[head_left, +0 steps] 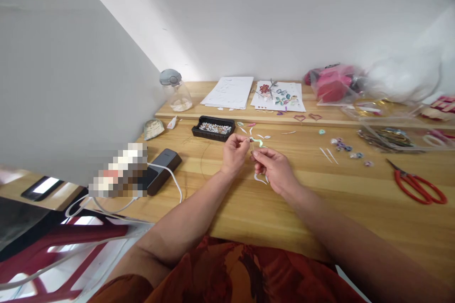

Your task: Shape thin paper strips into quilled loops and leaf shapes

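Observation:
Near the middle of the wooden table (pixel 234 203), my left hand (pixel 235 154) pinches the end of a small pale green curled piece (pixel 259 142). Close beside it on the right, my right hand (pixel 272 165) has its fingers closed on a thin strand that runs up between the hands. A white curved strip (pixel 260 179) hangs below the right fingers. Several small white and pink petal-shaped pieces lie just beyond my hands. A black tray (pixel 198 131) of beads stands beyond my left hand.
Red-handled scissors (pixel 414 187) lie at the right, near small beaded pieces (pixel 341 144). Paper sheets (pixel 229 92), a lidded clear jar (pixel 177 94) and plastic bags (pixel 334 85) stand at the back. A black power bank (pixel 164 170) with a white cable lies left.

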A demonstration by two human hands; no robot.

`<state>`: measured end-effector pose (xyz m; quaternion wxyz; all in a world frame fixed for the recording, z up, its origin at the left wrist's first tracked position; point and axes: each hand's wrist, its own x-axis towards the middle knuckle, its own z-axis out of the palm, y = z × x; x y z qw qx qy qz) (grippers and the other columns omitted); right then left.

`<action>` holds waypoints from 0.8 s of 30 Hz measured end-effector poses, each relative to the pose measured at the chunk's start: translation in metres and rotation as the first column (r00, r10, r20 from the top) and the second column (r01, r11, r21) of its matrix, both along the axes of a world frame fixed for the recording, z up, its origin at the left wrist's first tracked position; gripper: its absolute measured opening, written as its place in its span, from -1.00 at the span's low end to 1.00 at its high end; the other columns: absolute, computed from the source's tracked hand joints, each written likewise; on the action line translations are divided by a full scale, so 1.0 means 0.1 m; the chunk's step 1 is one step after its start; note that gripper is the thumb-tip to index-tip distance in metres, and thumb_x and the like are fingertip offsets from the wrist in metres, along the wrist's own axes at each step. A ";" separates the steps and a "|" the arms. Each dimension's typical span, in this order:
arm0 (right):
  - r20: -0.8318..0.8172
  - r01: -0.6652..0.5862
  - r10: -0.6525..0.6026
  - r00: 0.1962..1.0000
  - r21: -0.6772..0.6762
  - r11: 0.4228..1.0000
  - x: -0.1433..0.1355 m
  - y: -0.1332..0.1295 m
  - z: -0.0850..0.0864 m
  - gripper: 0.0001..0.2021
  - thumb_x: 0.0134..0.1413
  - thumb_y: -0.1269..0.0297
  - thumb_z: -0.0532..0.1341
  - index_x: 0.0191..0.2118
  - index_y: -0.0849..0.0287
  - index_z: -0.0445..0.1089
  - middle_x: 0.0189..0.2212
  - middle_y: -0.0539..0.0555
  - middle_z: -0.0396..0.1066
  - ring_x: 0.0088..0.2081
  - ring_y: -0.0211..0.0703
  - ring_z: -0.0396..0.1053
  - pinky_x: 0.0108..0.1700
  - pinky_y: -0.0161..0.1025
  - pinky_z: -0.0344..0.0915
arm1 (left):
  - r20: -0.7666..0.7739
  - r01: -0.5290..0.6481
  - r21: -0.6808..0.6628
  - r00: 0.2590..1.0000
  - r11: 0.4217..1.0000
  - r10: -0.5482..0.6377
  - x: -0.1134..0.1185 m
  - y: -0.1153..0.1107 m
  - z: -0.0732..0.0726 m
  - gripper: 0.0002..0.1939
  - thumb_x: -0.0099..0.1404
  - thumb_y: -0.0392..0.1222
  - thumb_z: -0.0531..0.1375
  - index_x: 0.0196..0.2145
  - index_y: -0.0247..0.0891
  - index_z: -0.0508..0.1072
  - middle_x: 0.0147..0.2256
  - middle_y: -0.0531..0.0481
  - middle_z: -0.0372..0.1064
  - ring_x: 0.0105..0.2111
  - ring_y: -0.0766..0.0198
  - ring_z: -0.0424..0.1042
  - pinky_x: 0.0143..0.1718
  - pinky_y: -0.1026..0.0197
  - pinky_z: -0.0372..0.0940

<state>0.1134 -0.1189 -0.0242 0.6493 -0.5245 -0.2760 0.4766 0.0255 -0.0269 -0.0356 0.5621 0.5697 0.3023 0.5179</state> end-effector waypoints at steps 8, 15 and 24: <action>0.448 0.131 -0.213 0.868 0.208 0.969 0.16 0.00 0.17 -0.82 -0.08 0.15 0.36 -0.42 0.15 0.47 -0.50 0.01 0.42 -0.48 -0.29 0.29 -0.41 -0.31 0.25 | -0.120 0.059 0.117 0.992 0.991 -0.045 -0.01 -0.01 0.02 -0.87 0.20 -0.18 0.25 -0.44 -0.26 0.39 -0.39 0.00 0.44 -0.34 0.32 0.39 -0.17 0.20 0.25; 0.442 0.221 -0.324 0.836 0.269 0.937 0.43 0.09 0.18 -0.81 -0.09 0.13 0.36 -0.42 0.14 0.48 -0.55 -0.03 0.38 -0.51 -0.29 0.24 -0.45 -0.30 0.20 | -0.009 0.295 0.012 0.955 0.955 -0.295 -0.01 -0.08 0.07 -0.73 0.14 -0.02 0.33 -0.45 -0.26 0.40 -0.38 -0.03 0.47 -0.35 0.31 0.41 -0.21 0.21 0.28; 0.150 0.181 -0.199 0.968 0.124 0.976 0.41 0.12 0.14 -0.74 -0.27 0.12 0.44 -0.45 0.15 0.47 -0.60 -0.09 0.32 -0.61 -0.39 0.10 -0.59 -0.35 0.03 | 0.083 0.400 -0.058 0.915 0.915 -0.395 -0.02 -0.08 0.06 -0.74 0.14 0.02 0.34 -0.42 -0.22 0.46 -0.22 -0.06 0.49 -0.17 0.22 0.43 -0.02 0.09 0.28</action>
